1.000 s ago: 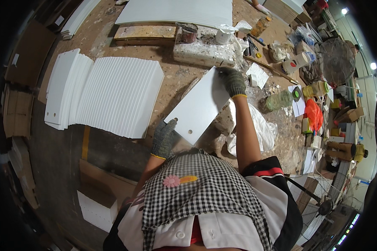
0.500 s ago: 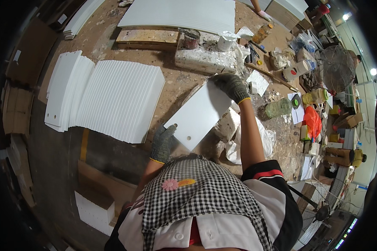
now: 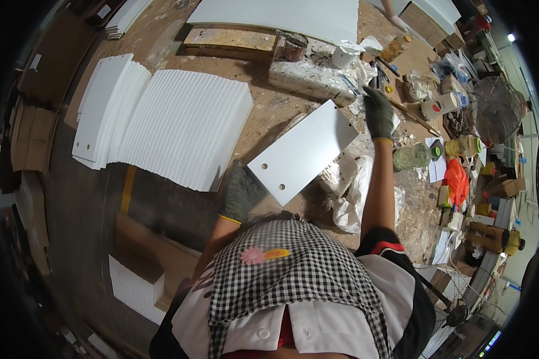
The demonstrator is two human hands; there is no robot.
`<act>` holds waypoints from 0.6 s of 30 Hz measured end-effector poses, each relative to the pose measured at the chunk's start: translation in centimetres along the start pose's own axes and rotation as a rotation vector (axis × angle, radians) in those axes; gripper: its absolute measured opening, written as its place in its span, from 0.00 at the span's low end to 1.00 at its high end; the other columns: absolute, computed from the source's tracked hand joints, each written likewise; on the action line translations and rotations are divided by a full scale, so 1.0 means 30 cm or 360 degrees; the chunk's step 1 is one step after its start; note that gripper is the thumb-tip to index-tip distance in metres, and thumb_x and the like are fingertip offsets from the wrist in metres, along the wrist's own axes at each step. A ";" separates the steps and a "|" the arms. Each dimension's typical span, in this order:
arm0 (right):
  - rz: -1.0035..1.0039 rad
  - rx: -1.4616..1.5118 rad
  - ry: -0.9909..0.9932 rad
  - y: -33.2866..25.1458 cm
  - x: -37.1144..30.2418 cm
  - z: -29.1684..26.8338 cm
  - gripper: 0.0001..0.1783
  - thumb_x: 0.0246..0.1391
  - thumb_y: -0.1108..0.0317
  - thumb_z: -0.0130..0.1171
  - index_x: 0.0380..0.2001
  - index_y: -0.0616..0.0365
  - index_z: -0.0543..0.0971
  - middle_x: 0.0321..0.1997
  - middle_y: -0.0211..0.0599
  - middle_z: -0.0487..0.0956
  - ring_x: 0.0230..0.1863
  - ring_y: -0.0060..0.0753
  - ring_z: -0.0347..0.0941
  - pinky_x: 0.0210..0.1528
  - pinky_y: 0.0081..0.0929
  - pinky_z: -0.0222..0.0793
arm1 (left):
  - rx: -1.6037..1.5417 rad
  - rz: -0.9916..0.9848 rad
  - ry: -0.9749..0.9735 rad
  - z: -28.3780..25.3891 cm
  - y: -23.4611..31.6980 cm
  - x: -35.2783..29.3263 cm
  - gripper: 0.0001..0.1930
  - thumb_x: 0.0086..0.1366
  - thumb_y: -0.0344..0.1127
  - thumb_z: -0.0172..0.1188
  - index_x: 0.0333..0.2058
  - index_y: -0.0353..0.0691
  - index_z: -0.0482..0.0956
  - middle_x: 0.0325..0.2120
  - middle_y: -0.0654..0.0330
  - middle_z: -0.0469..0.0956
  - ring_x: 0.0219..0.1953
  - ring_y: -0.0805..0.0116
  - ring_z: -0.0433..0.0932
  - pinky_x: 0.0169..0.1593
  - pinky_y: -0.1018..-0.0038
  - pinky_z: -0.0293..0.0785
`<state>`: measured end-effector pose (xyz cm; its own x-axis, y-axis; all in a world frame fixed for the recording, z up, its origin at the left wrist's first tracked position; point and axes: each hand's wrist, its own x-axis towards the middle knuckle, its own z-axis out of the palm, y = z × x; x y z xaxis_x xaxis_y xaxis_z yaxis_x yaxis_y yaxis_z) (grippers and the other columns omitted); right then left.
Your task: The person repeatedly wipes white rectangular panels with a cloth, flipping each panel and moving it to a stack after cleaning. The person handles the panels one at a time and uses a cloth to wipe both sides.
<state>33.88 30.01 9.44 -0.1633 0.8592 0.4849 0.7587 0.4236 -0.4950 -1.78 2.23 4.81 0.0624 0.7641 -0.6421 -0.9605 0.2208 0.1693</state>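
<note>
A white rectangular board [image 3: 302,152], with two holes at its near end and small dark holes at its far end, lies slanted in front of me. My left hand [image 3: 238,192], in a grey knitted glove, is at the board's near left corner; its fingers are partly hidden beside and under the edge. Beyond the board's right edge, my gloved right hand [image 3: 378,113] has its fingers closed. A thin bluish stick-like tool [image 3: 349,84] extends from its fingertips; its exact kind is unclear.
A fanned stack of white boards [image 3: 185,128] stands to the left. Behind are a paint-stained white block [image 3: 308,75] with a jar [image 3: 294,46] and cup [image 3: 345,54]. White cloth [image 3: 354,200], a green jar [image 3: 412,156] and a wooden stick [image 3: 416,118] lie right. A co-worker's hand [image 3: 397,23] shows far off.
My right hand has left the board's far end and moved right; the thin tool now shows at its fingers. My left thumb has slipped off the board's top face. The view has shifted.
</note>
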 end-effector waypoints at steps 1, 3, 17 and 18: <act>0.0127 -0.0133 -0.0046 -0.022 -0.086 -0.057 0.15 0.63 0.71 0.61 0.52 0.53 0.85 0.49 0.46 0.85 0.51 0.51 0.82 0.54 0.40 0.76 | -0.0098 -0.0004 -0.0006 0.005 0.013 -0.008 0.29 0.77 0.54 0.54 0.61 0.33 0.73 0.57 0.49 0.77 0.60 0.55 0.75 0.66 0.57 0.73; 0.0256 -0.0289 -0.0084 -0.070 -0.272 -0.181 0.14 0.64 0.70 0.61 0.52 0.54 0.85 0.49 0.46 0.85 0.51 0.50 0.82 0.55 0.40 0.77 | -0.0054 -0.0041 0.0119 0.014 0.033 -0.032 0.33 0.76 0.61 0.51 0.61 0.34 0.73 0.59 0.48 0.75 0.64 0.55 0.72 0.68 0.55 0.70; 0.1232 0.0848 0.0205 -0.257 -0.661 -0.399 0.29 0.61 0.59 0.70 0.59 0.61 0.73 0.47 0.42 0.82 0.43 0.35 0.83 0.43 0.38 0.83 | 0.1172 0.0418 -0.0238 0.109 -0.007 -0.055 0.19 0.68 0.36 0.68 0.53 0.32 0.81 0.43 0.60 0.84 0.44 0.65 0.83 0.50 0.66 0.80; 0.1168 0.1151 0.0192 -0.337 -0.612 -0.427 0.31 0.61 0.60 0.70 0.62 0.61 0.72 0.49 0.43 0.83 0.44 0.35 0.83 0.45 0.36 0.84 | 0.1378 0.0590 -0.0367 0.128 -0.005 -0.083 0.18 0.67 0.34 0.69 0.52 0.31 0.82 0.41 0.61 0.84 0.42 0.65 0.84 0.48 0.68 0.79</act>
<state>37.31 6.28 14.79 0.2806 0.9579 -0.0612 0.0800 -0.0869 -0.9930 -0.74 2.62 9.24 -0.0641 0.9548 -0.2903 -0.4031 0.2414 0.8827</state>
